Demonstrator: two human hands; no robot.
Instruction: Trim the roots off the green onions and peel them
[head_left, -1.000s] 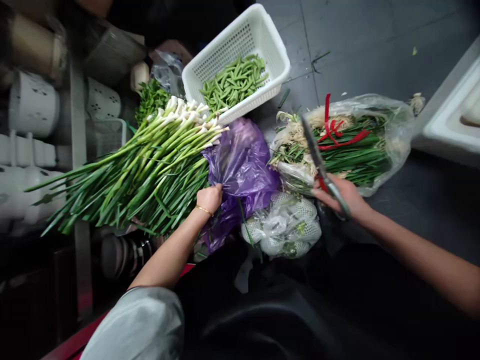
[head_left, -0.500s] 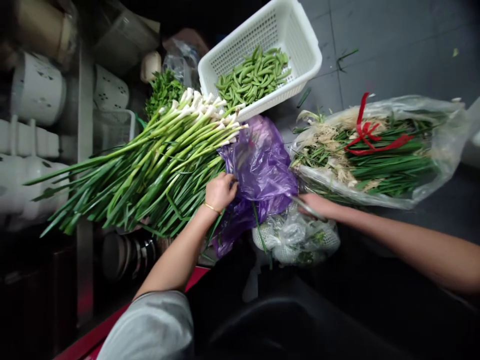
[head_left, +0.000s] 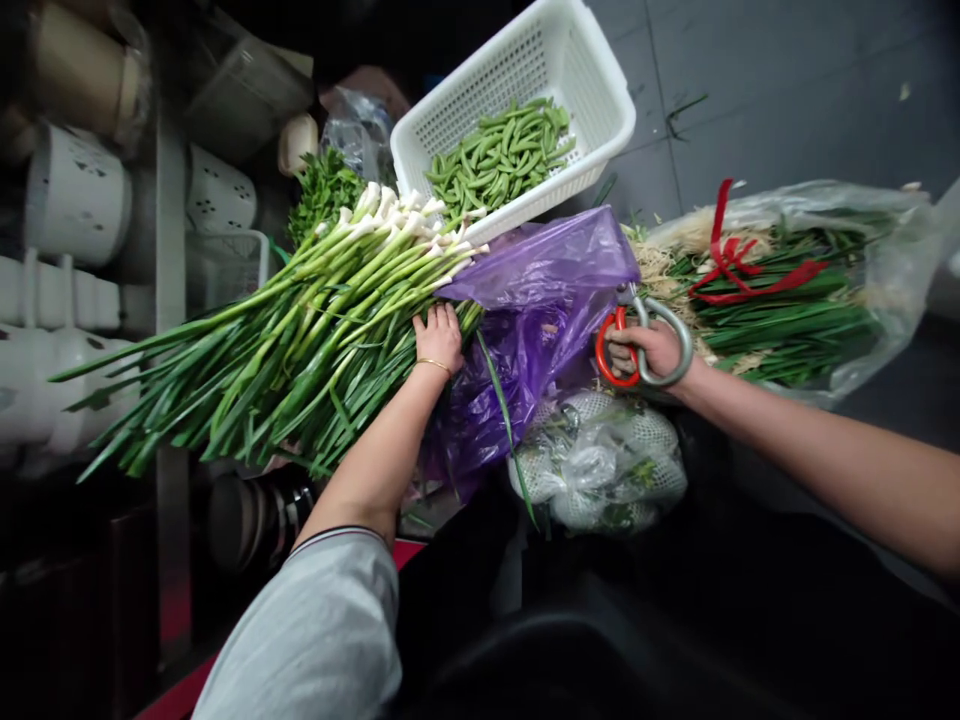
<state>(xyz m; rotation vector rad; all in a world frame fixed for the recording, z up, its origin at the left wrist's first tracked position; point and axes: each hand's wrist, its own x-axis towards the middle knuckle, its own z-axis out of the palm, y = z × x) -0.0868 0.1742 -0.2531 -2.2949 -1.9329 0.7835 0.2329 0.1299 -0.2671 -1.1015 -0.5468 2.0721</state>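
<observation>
My left hand [head_left: 440, 338] lies on the right edge of a big pile of green garlic stalks [head_left: 322, 330], fingers stretched out over the leaves. A thin bracelet circles that wrist. In my right hand [head_left: 654, 350] is a pair of scissors [head_left: 616, 352] with one orange-red and one grey handle loop. Their blades are hidden at the right edge of a purple plastic bag [head_left: 555, 260]. This bag lies between my hands, its upper part pulled up and stretched. A long green leaf [head_left: 499, 400] hangs down across its front.
A white basket [head_left: 611, 120] of green pea pods [head_left: 502, 150] stands behind the stalks. At right lies a clear bag [head_left: 900, 220] of greens [head_left: 795, 325] tied with red ribbon [head_left: 731, 265]. A clear bag of white-netted produce [head_left: 592, 460] sits nearest me. Shelves with containers [head_left: 79, 190] line the left.
My right hand has moved up with the scissors, and the purple bag's upper part has stretched rightward. My left hand's closed fingers have straightened out over the stalks.
</observation>
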